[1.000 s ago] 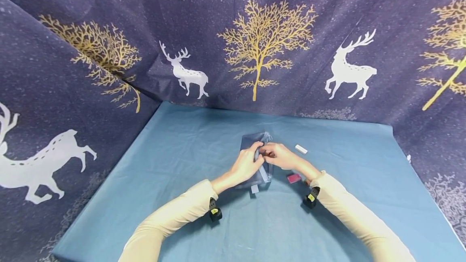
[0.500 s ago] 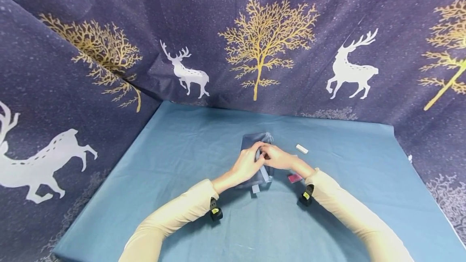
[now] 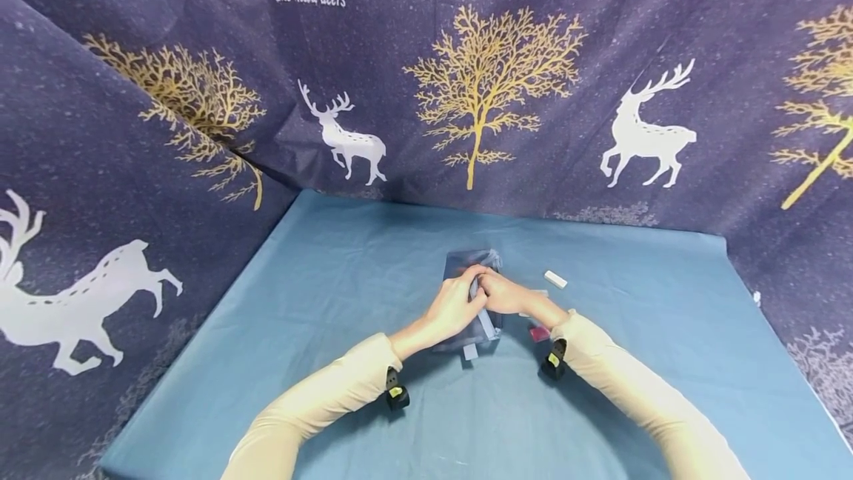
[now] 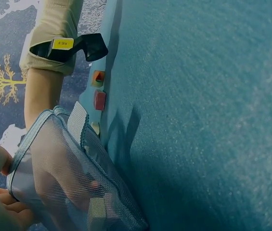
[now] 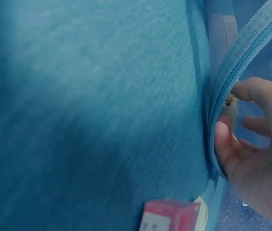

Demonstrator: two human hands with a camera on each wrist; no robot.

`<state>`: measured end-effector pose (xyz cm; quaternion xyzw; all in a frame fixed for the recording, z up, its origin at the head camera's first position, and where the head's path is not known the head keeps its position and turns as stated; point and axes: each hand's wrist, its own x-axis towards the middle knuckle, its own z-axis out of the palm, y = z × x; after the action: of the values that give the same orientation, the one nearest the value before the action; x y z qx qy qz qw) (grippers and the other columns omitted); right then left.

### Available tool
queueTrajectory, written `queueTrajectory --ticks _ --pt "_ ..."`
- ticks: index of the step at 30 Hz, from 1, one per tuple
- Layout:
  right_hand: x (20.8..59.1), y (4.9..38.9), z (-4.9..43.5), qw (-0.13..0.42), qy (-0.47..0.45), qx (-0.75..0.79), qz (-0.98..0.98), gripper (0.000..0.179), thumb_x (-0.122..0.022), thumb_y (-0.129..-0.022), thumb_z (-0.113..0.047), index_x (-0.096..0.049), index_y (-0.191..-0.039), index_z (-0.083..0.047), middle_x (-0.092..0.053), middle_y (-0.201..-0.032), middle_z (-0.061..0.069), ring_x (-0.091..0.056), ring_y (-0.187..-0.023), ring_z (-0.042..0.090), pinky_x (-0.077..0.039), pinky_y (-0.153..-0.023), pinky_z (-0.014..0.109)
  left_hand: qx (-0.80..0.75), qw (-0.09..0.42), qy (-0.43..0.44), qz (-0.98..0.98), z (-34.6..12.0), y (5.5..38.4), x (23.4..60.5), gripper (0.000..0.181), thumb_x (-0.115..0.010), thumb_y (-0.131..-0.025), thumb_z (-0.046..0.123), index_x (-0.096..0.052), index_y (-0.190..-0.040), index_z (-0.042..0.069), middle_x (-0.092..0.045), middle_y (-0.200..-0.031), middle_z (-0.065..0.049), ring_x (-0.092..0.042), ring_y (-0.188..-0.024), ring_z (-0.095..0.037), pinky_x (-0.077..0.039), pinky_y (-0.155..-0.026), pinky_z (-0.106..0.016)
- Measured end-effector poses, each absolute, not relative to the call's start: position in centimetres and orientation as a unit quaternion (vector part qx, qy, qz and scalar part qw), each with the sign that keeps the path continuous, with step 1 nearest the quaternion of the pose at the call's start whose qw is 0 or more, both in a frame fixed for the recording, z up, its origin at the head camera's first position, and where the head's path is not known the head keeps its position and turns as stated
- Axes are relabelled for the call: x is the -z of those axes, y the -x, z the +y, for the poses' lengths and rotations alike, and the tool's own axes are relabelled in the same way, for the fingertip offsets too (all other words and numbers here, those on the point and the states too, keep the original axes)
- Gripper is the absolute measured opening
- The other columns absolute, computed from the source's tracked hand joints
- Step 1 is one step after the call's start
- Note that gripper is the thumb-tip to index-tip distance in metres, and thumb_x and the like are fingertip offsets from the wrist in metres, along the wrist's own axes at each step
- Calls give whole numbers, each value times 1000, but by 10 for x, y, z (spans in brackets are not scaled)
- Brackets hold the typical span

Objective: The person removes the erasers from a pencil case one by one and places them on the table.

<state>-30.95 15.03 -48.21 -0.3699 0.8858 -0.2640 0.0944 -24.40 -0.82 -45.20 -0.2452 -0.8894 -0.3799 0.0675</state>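
Note:
A blue mesh zip pouch (image 3: 458, 264) lies on the table, its zipped mouth spread apart. My left hand (image 3: 456, 304) pinches the pouch's edge and holds the mouth apart. In the left wrist view my right hand (image 4: 58, 173) shows through the mesh, its fingers inside the pouch. The right wrist view shows my right hand (image 5: 261, 134) past the zip (image 5: 234, 67), with a small pale block (image 5: 230, 108) bearing a printed picture between thumb and index finger. Much of that block is hidden by the fingers. A pale tag (image 3: 470, 352) sticks out at the pouch's near end.
A red block (image 3: 538, 334) lies under my right wrist, and a white block (image 3: 555, 279) is farther back. An orange block (image 4: 97, 78) shows near the right sleeve. A dark curtain (image 3: 413, 95) with deer and trees rises behind the blue table cover (image 3: 360, 243).
My right hand has moved left and in toward the pouch's mouth, closer to my left hand. The left hand keeps its hold on the pouch. The head view has shifted slightly.

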Motion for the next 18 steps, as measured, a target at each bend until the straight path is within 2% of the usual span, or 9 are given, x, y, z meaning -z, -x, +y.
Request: queueTrajectory --ticks 4,6,12,15,18 --pt "483 312 149 98 383 238 887 12 -51 -76 -2 -49 -66 -10 -53 -84 10 -46 -87 20 -39 -82 36 377 78 243 -891 -9 244 453 40 -48 -88 16 -50 -127 9 -43 -57 4 -32 -40 -4 -28 -40 -18" --pt "483 313 149 99 391 223 887 12 -51 -75 -2 -50 -68 -10 -53 -88 7 -46 -84 17 -40 -80 34 378 75 242 -891 -9 244 454 40 -48 -88 16 -50 -127 8 -44 -57 4 -32 -40 -4 -28 -40 -18" --pt "485 315 149 99 404 220 883 15 -49 -75 2 -51 -65 -9 -50 -69 3 -43 -67 13 -42 -68 28 387 64 242 -887 -9 244 454 42 -47 -89 16 -47 -130 6 -42 -55 4 -28 -36 -3 -26 -38 -17" --pt "484 314 149 105 396 239 881 20 -49 -76 3 -50 -62 -11 -44 -62 0 -38 -63 12 -37 -64 26 392 62 240 -886 -9 243 453 42 -47 -89 16 -47 -130 8 -41 -53 4 -28 -35 -4 -25 -37 -17" --pt "484 312 150 93 395 239 882 21 -53 -73 3 -48 -60 -14 -41 -64 -3 -36 -66 12 -34 -66 26 398 51 237 -885 -10 243 454 41 -46 -91 17 -45 -131 9 -39 -50 4 -27 -35 -5 -23 -36 -17"
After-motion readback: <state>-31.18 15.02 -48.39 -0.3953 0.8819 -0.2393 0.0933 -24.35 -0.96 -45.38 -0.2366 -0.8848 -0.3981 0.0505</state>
